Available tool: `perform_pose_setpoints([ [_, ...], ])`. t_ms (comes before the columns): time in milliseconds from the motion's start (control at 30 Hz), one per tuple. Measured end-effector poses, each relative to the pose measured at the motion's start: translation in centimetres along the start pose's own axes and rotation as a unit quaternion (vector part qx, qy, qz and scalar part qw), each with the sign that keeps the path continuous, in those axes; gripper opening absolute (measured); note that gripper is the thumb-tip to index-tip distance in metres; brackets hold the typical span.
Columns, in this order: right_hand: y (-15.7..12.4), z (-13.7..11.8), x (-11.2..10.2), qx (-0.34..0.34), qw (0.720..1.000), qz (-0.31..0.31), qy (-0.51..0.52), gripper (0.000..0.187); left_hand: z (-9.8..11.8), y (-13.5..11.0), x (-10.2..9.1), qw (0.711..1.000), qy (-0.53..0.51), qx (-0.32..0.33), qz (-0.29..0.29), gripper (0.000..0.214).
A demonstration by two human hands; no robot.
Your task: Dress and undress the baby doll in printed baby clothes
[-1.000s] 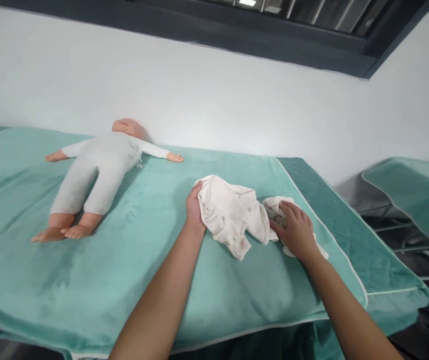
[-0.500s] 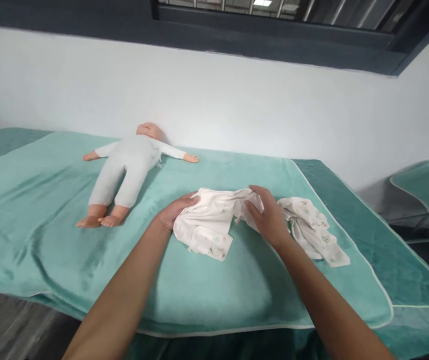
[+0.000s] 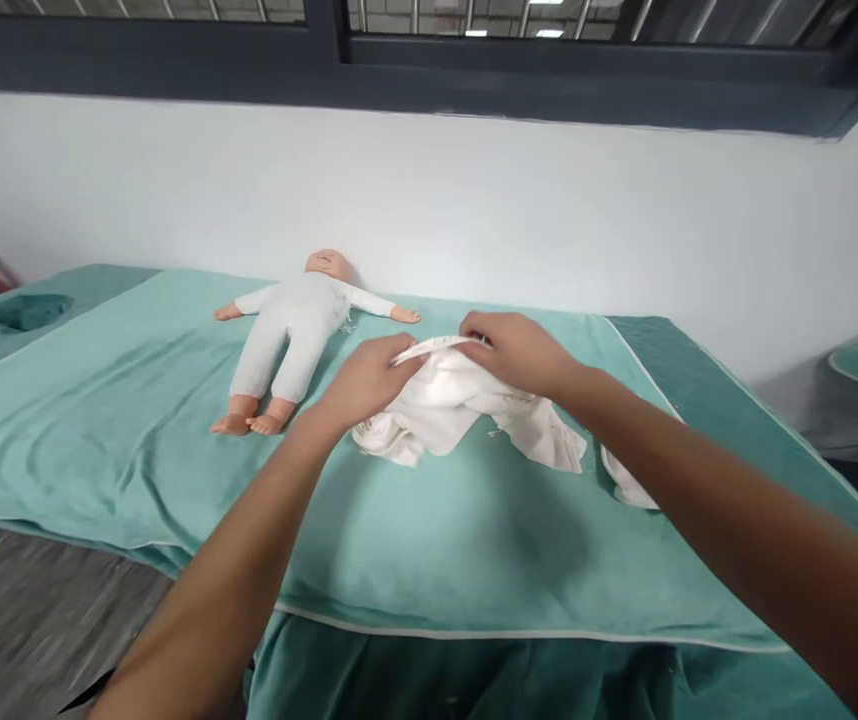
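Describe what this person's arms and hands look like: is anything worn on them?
Both are ordinary human limbs. The left arm and right arm show no sleeves, watch or bracelet. The left hand and right hand are bare, without gloves.

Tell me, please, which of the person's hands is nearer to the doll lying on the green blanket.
Left. The left hand grips the white garment just right of the doll; the right hand holds it too, farther right.
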State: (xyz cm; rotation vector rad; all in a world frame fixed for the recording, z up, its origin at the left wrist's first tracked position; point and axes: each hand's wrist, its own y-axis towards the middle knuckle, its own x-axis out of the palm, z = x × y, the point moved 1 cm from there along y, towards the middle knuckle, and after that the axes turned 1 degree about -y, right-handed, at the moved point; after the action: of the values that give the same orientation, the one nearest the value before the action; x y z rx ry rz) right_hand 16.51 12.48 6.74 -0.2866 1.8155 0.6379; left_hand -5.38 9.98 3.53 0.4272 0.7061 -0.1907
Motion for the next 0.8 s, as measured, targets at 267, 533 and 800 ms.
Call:
perform_pose_setpoints([
  [267,-1.3,-4.0,-6.0,-0.021,0.975,0.202,-0.090,0.026,7.4,0.1,-3.0,0.938,0.309,0.033,0.154,0.031],
  [533,-3.3,-0.7,-6.8,0.041,0.968,0.213,-0.125,0.025,7.6,-0.8,-4.9,0.929,0.313,-0.013,0.198,0.041],
  [800,-6.9,1.8,-6.9,0.198,0.952,0.192,0.136,0.023,3.7,-1.9,-6.0,0.984,0.091,-0.057,0.139,0.023],
])
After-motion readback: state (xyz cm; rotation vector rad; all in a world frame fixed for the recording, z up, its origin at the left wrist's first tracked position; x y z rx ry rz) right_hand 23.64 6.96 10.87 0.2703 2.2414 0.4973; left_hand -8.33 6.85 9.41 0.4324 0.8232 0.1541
